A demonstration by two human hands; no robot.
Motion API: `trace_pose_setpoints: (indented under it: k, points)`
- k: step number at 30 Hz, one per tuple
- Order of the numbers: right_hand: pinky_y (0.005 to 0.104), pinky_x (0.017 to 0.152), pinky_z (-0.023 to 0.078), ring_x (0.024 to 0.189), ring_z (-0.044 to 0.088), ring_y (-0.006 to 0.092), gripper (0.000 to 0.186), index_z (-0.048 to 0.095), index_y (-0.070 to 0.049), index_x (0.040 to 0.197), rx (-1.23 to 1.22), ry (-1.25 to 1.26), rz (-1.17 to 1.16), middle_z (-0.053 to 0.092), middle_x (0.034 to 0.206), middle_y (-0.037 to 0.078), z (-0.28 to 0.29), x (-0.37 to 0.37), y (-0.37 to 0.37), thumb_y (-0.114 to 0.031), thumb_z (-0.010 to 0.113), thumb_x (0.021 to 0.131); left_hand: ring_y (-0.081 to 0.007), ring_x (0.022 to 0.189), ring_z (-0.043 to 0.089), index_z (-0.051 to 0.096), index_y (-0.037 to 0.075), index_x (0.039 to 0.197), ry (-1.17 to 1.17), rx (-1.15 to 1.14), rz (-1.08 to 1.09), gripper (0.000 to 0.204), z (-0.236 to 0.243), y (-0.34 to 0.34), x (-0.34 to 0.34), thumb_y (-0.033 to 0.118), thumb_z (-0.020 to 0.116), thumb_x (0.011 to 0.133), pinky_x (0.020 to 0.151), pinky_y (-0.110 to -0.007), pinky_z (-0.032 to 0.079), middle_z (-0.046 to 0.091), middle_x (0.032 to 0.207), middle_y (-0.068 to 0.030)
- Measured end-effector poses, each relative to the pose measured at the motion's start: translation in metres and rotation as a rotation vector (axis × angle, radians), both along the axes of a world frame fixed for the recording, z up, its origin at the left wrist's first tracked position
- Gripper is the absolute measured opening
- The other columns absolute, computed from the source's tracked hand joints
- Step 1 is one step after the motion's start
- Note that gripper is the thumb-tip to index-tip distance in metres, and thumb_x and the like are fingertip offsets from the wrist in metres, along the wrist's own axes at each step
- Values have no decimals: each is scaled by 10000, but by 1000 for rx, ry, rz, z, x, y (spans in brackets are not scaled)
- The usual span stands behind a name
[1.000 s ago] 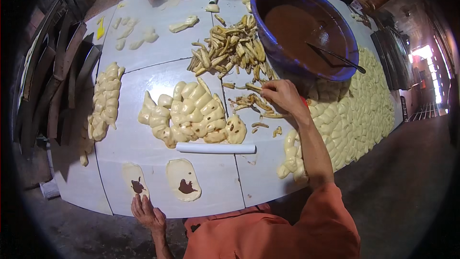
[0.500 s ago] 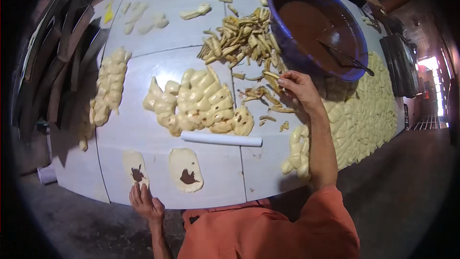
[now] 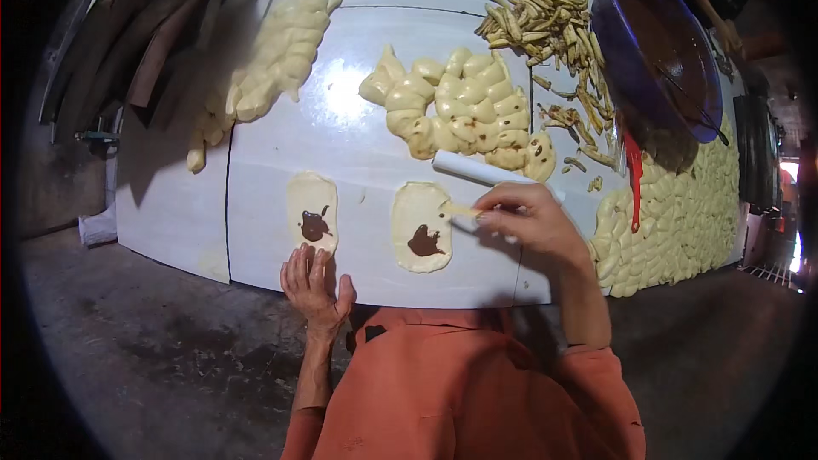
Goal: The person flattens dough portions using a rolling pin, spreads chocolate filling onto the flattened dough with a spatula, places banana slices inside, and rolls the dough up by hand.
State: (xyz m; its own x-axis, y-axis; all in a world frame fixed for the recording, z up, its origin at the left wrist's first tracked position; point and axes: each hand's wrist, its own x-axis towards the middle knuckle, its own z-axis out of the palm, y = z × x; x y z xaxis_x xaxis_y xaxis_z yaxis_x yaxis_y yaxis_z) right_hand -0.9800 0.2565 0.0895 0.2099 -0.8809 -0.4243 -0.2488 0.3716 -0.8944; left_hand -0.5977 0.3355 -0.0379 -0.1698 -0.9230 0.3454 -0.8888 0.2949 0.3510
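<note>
My right hand pinches a pale yellow banana slice between thumb and fingers, over the right edge of a flat oval of dough that bears a dark brown chocolate dollop. To its left lies a second dough oval, with another chocolate dollop on it. The fingers of my left hand rest stretched out on this oval's near end, thumb apart. Just beyond my right hand is a white rolling pin, its right end partly hidden.
Dough lumps lie mid-table, with more at the left and right. A banana slice pile sits beside a purple basin of brown filling. A red utensil lies by the right-hand dough. Metal trays stand far left.
My right hand has brought the banana slice from the pile's scattered slices back to the right dough oval. My left hand stays at the left oval's near end. The view has shifted.
</note>
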Motion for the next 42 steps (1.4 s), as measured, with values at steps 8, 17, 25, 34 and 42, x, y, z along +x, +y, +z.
trace_pose_setpoints:
  k: [8, 17, 25, 34, 42]
  points:
    - [393, 727, 538, 818, 681, 302, 205, 755, -22, 1081, -390, 371, 204, 682, 927, 123, -30, 64, 40, -171, 742, 941, -327, 1386, 504, 712, 188, 1248, 67, 73, -249, 421, 42, -16, -15, 276, 836, 856, 1233, -649, 199, 619, 1407, -80]
    - [357, 643, 544, 741, 683, 214, 193, 787, -129, 1118, -628, 689, 81, 684, 929, 45, -57, 74, 75, -193, 753, 939, -324, 1323, 551, 777, 239, 1143, 139, 121, -516, 298, 49, -54, -69, 244, 815, 847, 1188, -658, 287, 633, 1362, -91]
    - [341, 641, 557, 766, 695, 203, 244, 779, -138, 1115, -712, 669, 77, 683, 941, 42, -61, 63, 84, -240, 802, 895, -310, 1311, 558, 774, 209, 1101, 108, 152, -546, 272, 50, -54, -68, 298, 831, 850, 1178, -651, 310, 635, 1347, -87]
    - [336, 638, 560, 805, 709, 220, 150, 741, -112, 1022, -867, 748, 254, 695, 963, 60, -80, 60, 83, -161, 793, 890, -276, 1271, 591, 756, 229, 1063, 119, 117, -641, 274, 41, -59, -56, 267, 862, 814, 1141, -602, 401, 656, 1285, -48]
    - [355, 656, 528, 726, 645, 242, 171, 693, -29, 1055, -443, 393, 22, 677, 900, 85, -62, 54, 74, -173, 719, 966, -343, 1347, 526, 694, 87, 1017, 209, 193, -547, 193, 45, -63, -63, 188, 787, 881, 1162, -628, 337, 626, 1349, -104]
